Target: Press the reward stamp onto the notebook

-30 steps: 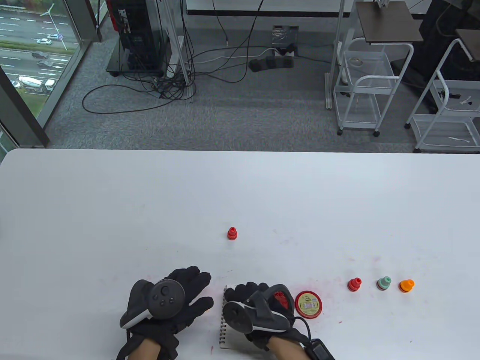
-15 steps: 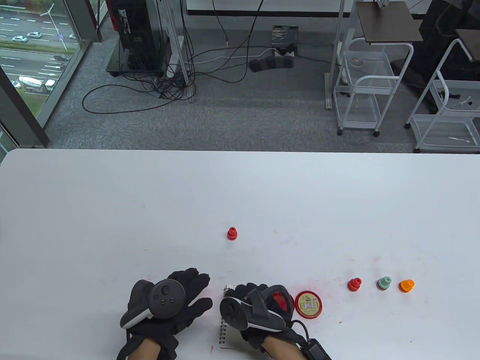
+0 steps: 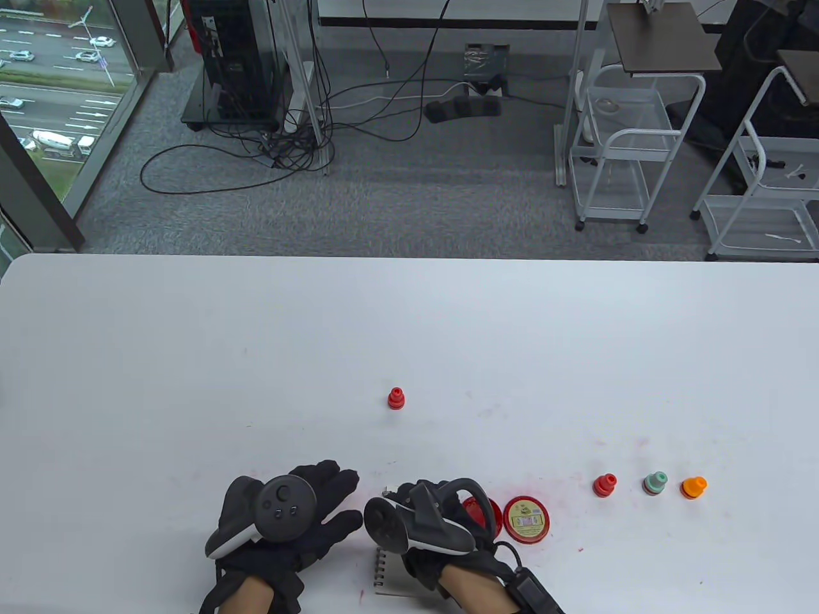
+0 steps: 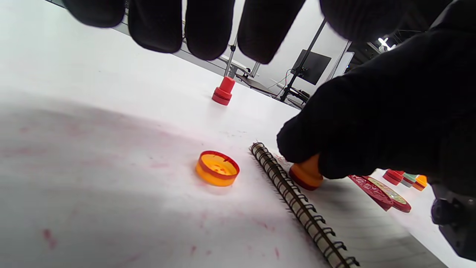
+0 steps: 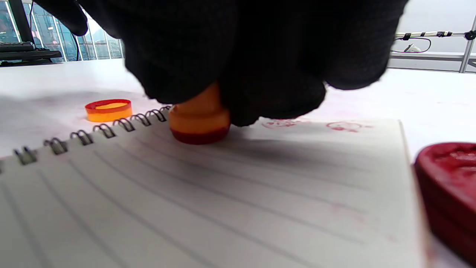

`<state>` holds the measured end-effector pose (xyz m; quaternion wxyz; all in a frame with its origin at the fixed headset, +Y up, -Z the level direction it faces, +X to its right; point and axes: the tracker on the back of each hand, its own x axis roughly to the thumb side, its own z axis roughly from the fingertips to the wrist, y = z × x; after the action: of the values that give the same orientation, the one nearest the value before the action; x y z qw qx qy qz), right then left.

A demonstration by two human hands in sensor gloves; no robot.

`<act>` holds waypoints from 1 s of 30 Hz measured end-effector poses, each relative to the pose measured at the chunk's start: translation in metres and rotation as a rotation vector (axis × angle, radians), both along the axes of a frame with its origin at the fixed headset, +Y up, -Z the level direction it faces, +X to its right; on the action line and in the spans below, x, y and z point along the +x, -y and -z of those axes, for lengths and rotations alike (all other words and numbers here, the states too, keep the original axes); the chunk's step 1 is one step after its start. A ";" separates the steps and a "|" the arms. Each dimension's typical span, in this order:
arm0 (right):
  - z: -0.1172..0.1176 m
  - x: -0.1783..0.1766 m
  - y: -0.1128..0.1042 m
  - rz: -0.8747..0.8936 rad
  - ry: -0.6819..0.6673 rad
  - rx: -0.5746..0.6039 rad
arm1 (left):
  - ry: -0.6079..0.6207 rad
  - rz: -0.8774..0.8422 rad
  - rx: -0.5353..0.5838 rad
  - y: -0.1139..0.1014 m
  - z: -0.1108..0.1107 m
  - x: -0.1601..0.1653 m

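You're mid-press: your right hand [image 5: 238, 56] pinches the orange stamp [image 5: 200, 121] down on the notebook [image 5: 223, 193]. Left hand [image 3: 288, 511] lies flat, fingers relaxed. Next, lift straight up.

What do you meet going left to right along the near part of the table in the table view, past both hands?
Left hand → right hand → round red ink-pad lid with a yellow label → red stamp → green-topped stamp → orange stamp.
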<state>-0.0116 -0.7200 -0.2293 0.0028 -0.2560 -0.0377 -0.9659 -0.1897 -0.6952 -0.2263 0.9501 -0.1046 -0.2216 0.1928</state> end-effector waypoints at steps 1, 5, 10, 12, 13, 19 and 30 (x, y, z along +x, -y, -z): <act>0.000 0.000 0.000 -0.001 -0.001 0.005 | 0.000 0.000 0.000 0.000 0.000 0.000; -0.003 0.000 0.001 -0.015 -0.012 0.026 | 0.001 0.006 -0.002 0.000 0.000 0.000; -0.008 -0.009 0.001 -0.117 -0.030 0.067 | -0.002 0.007 -0.006 0.000 0.000 0.000; -0.006 -0.007 0.002 -0.102 -0.026 0.060 | -0.005 0.007 -0.010 0.001 0.000 -0.001; -0.004 -0.004 0.002 -0.063 -0.017 0.035 | -0.006 0.007 -0.014 0.001 0.000 -0.001; 0.001 0.023 0.000 0.138 0.058 -0.030 | -0.006 0.004 -0.013 0.003 0.001 0.000; -0.016 0.102 -0.032 0.406 0.233 0.063 | 0.011 0.048 -0.039 0.011 0.002 0.004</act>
<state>0.0902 -0.6882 -0.2135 -0.1879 -0.1451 0.0449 -0.9704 -0.1860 -0.7062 -0.2278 0.9510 -0.1294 -0.2204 0.1737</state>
